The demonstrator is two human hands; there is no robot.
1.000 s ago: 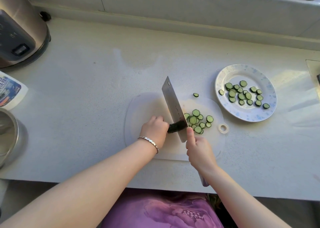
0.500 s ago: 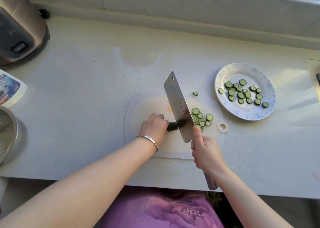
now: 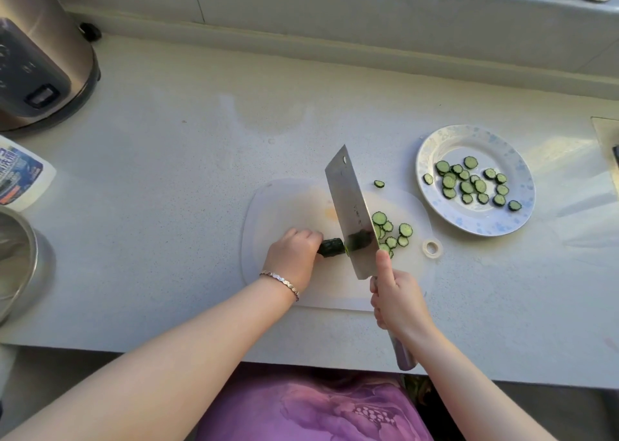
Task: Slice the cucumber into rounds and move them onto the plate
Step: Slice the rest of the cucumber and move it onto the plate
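Observation:
A short dark green cucumber stub [image 3: 331, 247] lies on the translucent white cutting board [image 3: 288, 202]. My left hand [image 3: 294, 254] grips its left end with curled fingers. My right hand [image 3: 397, 298] holds the handle of a steel cleaver [image 3: 350, 212], thumb along the blade's base, and the blade stands against the stub's cut end. Several cut rounds [image 3: 392, 231] lie on the board right of the blade, with one stray round [image 3: 379, 184] farther back. The blue-speckled white plate [image 3: 435, 145] at the right holds several rounds [image 3: 470, 184].
A steel appliance [image 3: 43, 55] stands at the back left. A labelled white bottle [image 3: 20, 175] and a metal bowl [image 3: 13, 259] sit at the left edge. A tray edge [image 3: 608, 139] shows at the far right. The counter's front edge runs just below my hands.
The cleaver lifted and tilted up off the cucumber, then shifted slightly left along the stub. My left hand drew back a little, and the visible stub is shorter than a second ago.

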